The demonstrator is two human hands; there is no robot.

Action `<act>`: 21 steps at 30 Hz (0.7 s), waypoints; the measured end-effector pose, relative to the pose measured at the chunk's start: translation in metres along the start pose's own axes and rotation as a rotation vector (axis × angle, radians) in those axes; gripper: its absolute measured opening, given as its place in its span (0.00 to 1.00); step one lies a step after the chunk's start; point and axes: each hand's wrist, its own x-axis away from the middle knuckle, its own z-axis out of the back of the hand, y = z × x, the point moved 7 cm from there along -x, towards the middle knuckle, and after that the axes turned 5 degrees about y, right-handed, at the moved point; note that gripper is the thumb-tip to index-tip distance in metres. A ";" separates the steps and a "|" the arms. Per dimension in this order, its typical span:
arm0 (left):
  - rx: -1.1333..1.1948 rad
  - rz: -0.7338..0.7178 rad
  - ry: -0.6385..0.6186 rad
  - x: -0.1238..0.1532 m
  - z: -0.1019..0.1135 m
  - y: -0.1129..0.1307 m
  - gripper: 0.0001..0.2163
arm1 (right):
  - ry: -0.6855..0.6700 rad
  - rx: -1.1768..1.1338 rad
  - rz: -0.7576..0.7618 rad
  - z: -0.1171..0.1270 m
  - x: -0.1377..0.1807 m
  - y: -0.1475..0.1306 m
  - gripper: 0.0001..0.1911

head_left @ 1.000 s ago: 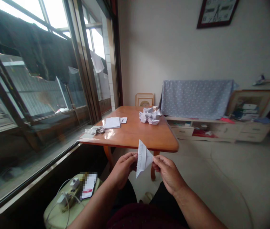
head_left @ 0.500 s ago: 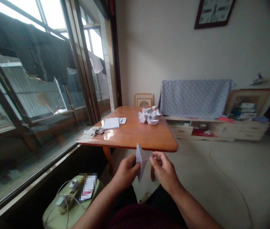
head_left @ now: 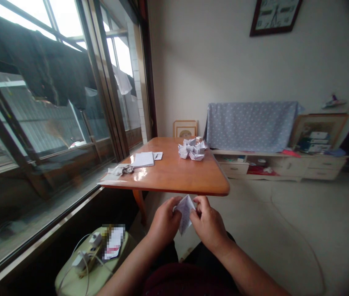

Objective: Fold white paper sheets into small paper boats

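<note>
Seen from the head camera, a person seated in dark trousers and a maroon top grips a kite-shaped piece of folded white paper (head_left: 185, 218) between two bare hands, just in front of the near edge of a glossy orange-brown wooden tabletop (head_left: 174, 179) and above the lap. The paper stands roughly upright, one pointed tip rising between the hands and another tapering below the thumbs, its broad face turned toward the wearer. The surface is pale with a greyish cast and bears faint markings too small to read; its side edges are partly hidden by fingers. The left hand (head_left: 166, 218) pinches one side, thumb across the front, while the right hand (head_left: 207, 220) pinches the opposite side, its fingers curled in close, the two hands near each other but apart. Beyond them, toward the far side of the tabletop, sits a tight cluster of angular folded white paper pieces (head_left: 191, 150) with peaked points. To the left lie a flat stack of white paper sheets (head_left: 143, 159) and, just beside it, a crumpled grey-and-white bundle (head_left: 127, 169), its material hard to make out.
</note>
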 end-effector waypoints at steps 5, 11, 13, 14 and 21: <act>0.082 0.127 -0.083 -0.002 -0.006 -0.014 0.19 | -0.030 0.008 -0.026 0.001 -0.001 0.005 0.13; 0.088 0.156 -0.085 -0.005 -0.006 -0.015 0.13 | -0.055 -0.079 0.158 0.017 0.002 -0.009 0.21; 0.078 0.156 -0.085 -0.006 -0.005 -0.014 0.12 | -0.058 -0.088 0.307 0.023 0.007 -0.020 0.24; 0.067 0.152 -0.087 -0.007 -0.005 -0.014 0.12 | -0.074 -0.065 0.371 0.024 0.010 -0.024 0.26; 0.083 0.177 -0.148 -0.009 -0.007 -0.011 0.10 | -0.225 0.087 0.413 0.012 0.009 -0.018 0.20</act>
